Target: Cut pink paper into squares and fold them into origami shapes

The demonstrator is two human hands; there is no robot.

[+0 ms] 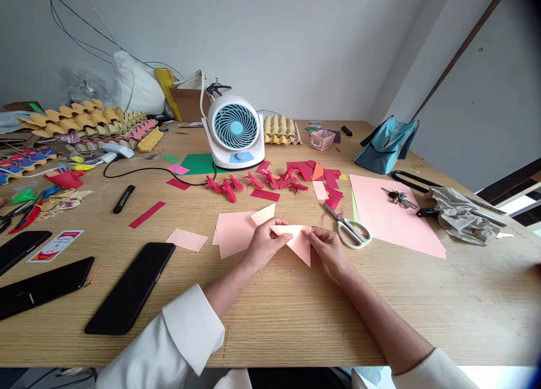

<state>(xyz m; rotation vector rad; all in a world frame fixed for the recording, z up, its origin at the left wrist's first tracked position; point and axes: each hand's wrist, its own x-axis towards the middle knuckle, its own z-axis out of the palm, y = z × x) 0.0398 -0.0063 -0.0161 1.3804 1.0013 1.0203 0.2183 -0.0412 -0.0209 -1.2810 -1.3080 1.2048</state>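
A folded sheet of pale pink paper is held between both hands above the table, one corner pointing down. My left hand pinches its left side, thumb on the near face. At its right edge my right hand grips it between thumb and fingers. Behind my left hand lie pink paper sheets and a cream piece of paper. White-handled scissors rest on the table just right of my right hand.
Folded red paper pieces lie before a white fan. Large pink sheets and a blue bag are at right. At left are a black phone, a marker and egg trays.
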